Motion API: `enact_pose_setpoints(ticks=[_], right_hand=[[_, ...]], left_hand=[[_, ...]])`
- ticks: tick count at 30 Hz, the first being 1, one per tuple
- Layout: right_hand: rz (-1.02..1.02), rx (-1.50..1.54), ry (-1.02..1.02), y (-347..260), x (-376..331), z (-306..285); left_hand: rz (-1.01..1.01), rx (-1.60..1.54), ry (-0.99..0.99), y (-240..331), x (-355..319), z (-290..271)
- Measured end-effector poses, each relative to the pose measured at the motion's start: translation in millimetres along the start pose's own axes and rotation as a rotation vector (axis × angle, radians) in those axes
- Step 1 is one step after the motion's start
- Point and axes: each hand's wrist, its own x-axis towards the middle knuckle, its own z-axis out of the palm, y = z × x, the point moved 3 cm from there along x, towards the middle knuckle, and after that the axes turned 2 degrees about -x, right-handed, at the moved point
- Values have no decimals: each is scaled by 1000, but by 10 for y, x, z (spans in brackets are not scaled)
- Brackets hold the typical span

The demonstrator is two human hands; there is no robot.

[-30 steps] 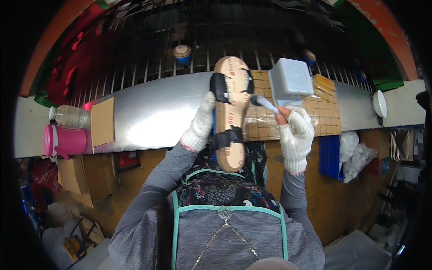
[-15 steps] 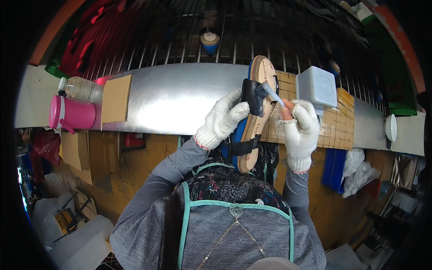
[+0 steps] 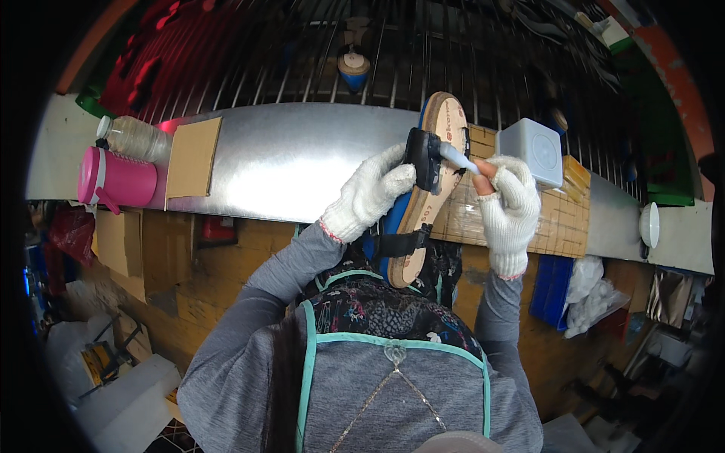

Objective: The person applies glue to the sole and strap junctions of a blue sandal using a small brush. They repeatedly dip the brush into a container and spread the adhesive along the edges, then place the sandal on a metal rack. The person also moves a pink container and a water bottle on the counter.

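Note:
A sandal (image 3: 428, 210) with a tan footbed, blue sole edge and black straps is held upright in front of me, toe end away. My left hand (image 3: 368, 192), in a white knit glove, grips it from the left, fingers partly behind the upper black strap (image 3: 425, 160) and thumb toward it. My right hand (image 3: 515, 198), gloved with bare fingertips, pinches a small pale brush (image 3: 456, 156). The brush's wide end touches the strap's right end, or lies just in front of it. My left fingertips are hidden behind the sandal.
Right of the sandal, a white box-shaped container (image 3: 533, 151) stands on a taped cardboard sheet (image 3: 555, 223). At left are a cardboard piece (image 3: 193, 158), a pink jug (image 3: 124, 177) and a clear bottle (image 3: 140, 138). Metal bars (image 3: 302, 68) run beyond the steel table (image 3: 287, 166).
The brush has shifted slightly and now shows its wide end more fully against the strap. The view has tilted a little. Both hands keep their grips.

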Motion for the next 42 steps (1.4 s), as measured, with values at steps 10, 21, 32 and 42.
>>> enact_pose_setpoints(ticks=[10,21,32,42], right_hand=[[-111,-75,-55,10,-191,-102],[200,140,-53,-29,-337,26],[50,-121,39,-160,-308,141],[-32,-198,63,-181,-304,182]], left_hand=[[-14,-144,-95,-84,106,16],[-189,-249,139,34,23,139],[-41,-159,186,19,-13,58],[-32,-102,182,16,3,-50]])
